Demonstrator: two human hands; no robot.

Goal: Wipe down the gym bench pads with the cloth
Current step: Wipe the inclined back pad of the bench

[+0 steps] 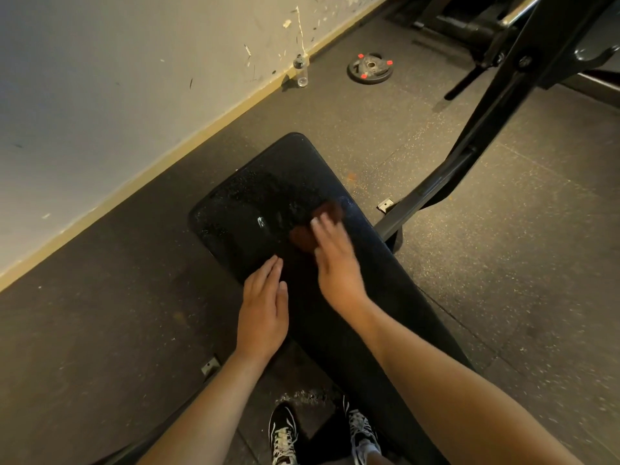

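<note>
- Right hand (335, 260): lies flat on the cloth (301, 238), fingers stretched forward and pressing it down. Not clenched, no pinch visible. The hand is smeared by motion blur, so the thumb's position is uncertain.
- Cloth: brown, bunched, on the bench pad (255, 203) near the pad's right edge. It shows on both sides of the fingers; the rest is hidden under the palm.
- Left hand (263, 310): released, fingers straight and together, resting on the pad's left edge. It holds nothing. Judgement: it braces the body or steadies the bench.
- Pad surface, far end: droplets (241, 193) and a wet sheen cover the area left of and beyond the cloth, up to the rounded end. One bright glint sits near the middle.
- Pad surface, near end: the stretch under the right forearm looks matt, with no drops visible. Whether it has been wiped or was never wetted cannot be told.
- Progress, as a judgement: wiping is under way, early to middle. The wet far half appears unwiped and is the obvious remainder. The pad's sides and any second pad are not assessable here.
- Next need, as a judgement: strokes leftward and toward the far end, across the droplets.
- Surroundings: a water bottle (301, 70) stands against the wall, a weight plate (370, 68) lies on the floor, a black rack frame (486, 135) stands to the right, and the person's shoes (283, 431) show at the bottom.
</note>
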